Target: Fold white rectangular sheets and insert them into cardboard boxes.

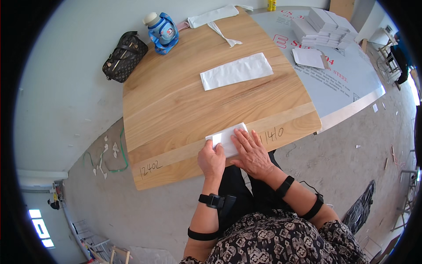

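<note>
A small folded white sheet [224,137] lies at the near edge of the wooden tabletop [176,105]; whether it is paper or thin plastic I cannot tell. My left hand [212,159] grips its left side, thumb on top and fingers curled. Flat across its right part rests my right hand [252,154], fingers stretched out. Farther back on the wood lies a longer flat white piece [237,71], apart from both hands. At the far edge are another white piece [213,16] and a narrow white strip [224,35].
On the far left stand a dark patterned handbag [125,57] and a blue bottle [162,33] with a strap. A film-covered metal table [325,88] adjoins on the right, bearing stacked white bundles [323,27] and loose sheets [309,58]. Scraps litter the concrete floor [338,163].
</note>
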Tool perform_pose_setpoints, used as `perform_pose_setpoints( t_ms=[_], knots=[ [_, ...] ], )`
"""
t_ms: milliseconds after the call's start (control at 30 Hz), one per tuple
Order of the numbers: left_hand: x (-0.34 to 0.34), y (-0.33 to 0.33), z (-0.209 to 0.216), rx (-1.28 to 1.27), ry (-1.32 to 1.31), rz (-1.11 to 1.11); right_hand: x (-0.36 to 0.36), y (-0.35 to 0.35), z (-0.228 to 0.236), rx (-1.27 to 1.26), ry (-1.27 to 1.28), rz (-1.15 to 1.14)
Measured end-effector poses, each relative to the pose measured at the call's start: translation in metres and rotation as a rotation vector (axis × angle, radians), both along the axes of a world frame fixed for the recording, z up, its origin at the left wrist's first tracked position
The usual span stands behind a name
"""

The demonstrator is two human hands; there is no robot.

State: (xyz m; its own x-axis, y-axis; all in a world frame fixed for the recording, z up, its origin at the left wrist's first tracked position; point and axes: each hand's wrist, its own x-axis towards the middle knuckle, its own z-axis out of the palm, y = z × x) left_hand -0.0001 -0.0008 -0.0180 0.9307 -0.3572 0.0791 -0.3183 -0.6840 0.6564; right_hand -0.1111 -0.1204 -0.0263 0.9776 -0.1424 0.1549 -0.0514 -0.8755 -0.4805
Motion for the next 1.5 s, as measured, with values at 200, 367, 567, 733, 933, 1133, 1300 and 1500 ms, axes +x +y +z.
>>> perform_pose_setpoints(
  t_ms=[200, 367, 567, 733, 933, 1133, 1300, 1500],
  knots=[
    [0.001, 0.004, 0.004, 0.000, 0.007, -0.006, -0.001, -0.003, 0.003, -0.085, 0.015, -0.002],
    [-0.004, 0.018, 0.020, 0.069, -0.428, -0.093, -0.001, -0.006, 0.011, -0.090, 0.028, 0.033],
    [-0.012, 0.023, 0.026, 0.071, -0.306, -0.148, 0.001, -0.006, 0.008, -0.083, 0.050, 0.015],
    [0.010, 0.020, 0.016, 0.085, -0.275, -0.186, 0.000, -0.006, 0.001, -0.079, 0.056, 0.007],
    [0.016, 0.013, 0.015, 0.126, -0.198, -0.139, 0.000, -0.007, -0.002, -0.035, 0.052, 0.005],
    [0.020, 0.017, -0.008, 0.052, -0.153, -0.103, 0.004, 0.002, 0.010, -0.120, 0.083, 0.002],
    [0.006, 0.009, 0.008, 0.068, -0.427, -0.174, 0.002, 0.000, 0.004, -0.126, 0.084, -0.006],
    [-0.022, 0.000, 0.004, 0.261, -0.167, -0.713, 0.004, -0.001, -0.012, -0.174, -0.007, -0.018]
  ],
)
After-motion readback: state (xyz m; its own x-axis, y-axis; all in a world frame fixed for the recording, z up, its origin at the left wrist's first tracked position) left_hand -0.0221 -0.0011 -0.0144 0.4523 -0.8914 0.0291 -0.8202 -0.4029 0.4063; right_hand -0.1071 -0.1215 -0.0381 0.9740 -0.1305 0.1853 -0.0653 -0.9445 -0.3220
